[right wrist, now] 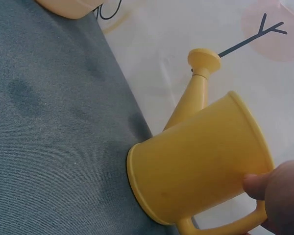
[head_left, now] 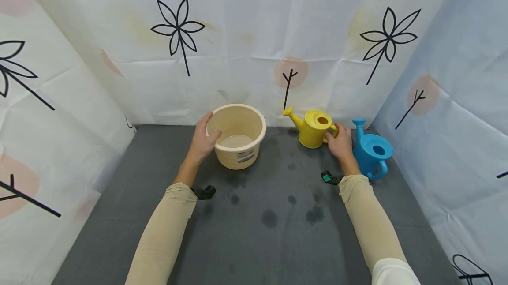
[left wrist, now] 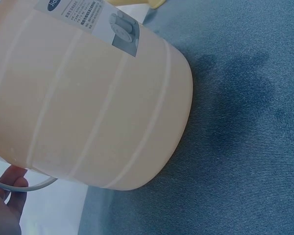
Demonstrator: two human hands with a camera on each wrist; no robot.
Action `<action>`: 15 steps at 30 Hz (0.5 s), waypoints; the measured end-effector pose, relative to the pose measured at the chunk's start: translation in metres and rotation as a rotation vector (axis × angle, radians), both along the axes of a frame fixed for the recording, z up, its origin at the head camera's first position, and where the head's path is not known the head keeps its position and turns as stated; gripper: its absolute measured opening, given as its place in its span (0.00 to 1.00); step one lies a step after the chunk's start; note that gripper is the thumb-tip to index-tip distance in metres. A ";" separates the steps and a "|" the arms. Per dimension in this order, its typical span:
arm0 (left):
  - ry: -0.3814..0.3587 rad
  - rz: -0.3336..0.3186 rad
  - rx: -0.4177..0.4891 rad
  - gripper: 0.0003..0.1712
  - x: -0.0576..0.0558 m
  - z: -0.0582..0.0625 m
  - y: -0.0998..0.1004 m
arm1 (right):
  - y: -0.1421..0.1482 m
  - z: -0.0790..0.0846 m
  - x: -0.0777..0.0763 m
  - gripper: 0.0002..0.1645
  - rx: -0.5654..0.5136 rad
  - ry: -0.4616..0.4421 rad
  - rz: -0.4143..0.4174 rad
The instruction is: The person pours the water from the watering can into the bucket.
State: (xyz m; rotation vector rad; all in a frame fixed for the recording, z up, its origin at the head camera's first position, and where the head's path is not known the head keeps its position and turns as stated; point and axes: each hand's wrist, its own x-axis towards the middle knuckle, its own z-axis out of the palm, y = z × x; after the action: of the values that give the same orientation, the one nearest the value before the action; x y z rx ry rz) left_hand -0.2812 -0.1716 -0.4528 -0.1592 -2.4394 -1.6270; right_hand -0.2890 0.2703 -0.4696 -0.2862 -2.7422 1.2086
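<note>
A cream plastic bucket (head_left: pixel 237 155) with a printed label stands toward the back of the table. My left hand (head_left: pixel 203 138) grips its left rim, thumb over the edge. In the left wrist view, fingers (left wrist: pixel 18 188) show by a thin curved handle (left wrist: pixel 39 185) under the bucket's side (left wrist: pixel 98 112). To the right is a yellow watering can (head_left: pixel 311 135), its spout pointing left. Its handle is held by my right hand (head_left: pixel 341 141). The right wrist view shows the thumb (right wrist: pixel 257 185) against the yellow can (right wrist: pixel 201 161) near the top of the handle.
A blue watering can (head_left: pixel 371 155) stands just right of my right hand, close to the right wall. White printed sheets (head_left: pixel 246 33) enclose the back and sides. The dark grey tabletop (head_left: pixel 254 245) carries several damp spots (head_left: pixel 269 218).
</note>
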 end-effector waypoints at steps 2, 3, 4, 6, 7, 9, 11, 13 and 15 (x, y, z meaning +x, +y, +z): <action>-0.004 0.000 -0.006 0.43 0.000 0.000 0.000 | 0.000 0.000 0.000 0.35 -0.010 0.008 -0.008; -0.004 0.002 -0.010 0.43 0.000 0.000 0.000 | -0.001 0.000 0.001 0.34 -0.016 0.016 -0.010; -0.006 0.005 -0.012 0.43 0.000 0.000 0.000 | -0.001 0.000 0.001 0.33 -0.022 0.021 -0.010; -0.008 0.006 -0.012 0.43 0.000 0.000 0.000 | -0.001 0.000 0.002 0.31 -0.027 0.029 -0.007; -0.009 0.007 -0.013 0.43 0.000 0.000 0.000 | -0.001 0.000 0.003 0.31 -0.031 0.028 -0.004; -0.005 0.009 -0.015 0.43 0.000 0.000 0.000 | -0.001 -0.002 0.006 0.31 -0.035 0.018 0.000; -0.004 0.006 -0.011 0.44 0.000 0.000 0.000 | -0.002 -0.004 0.008 0.31 -0.047 -0.009 -0.007; -0.001 0.002 -0.007 0.44 0.000 0.000 0.000 | -0.002 -0.007 0.008 0.32 -0.061 -0.037 -0.010; -0.001 0.000 -0.002 0.44 0.000 0.000 0.000 | -0.001 -0.010 0.008 0.33 -0.081 -0.054 -0.006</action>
State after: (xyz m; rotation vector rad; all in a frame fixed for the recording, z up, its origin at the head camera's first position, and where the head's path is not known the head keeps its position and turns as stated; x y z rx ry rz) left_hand -0.2815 -0.1714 -0.4530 -0.1586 -2.4418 -1.6250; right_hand -0.2807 0.2688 -0.4796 -0.3407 -2.7395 1.3316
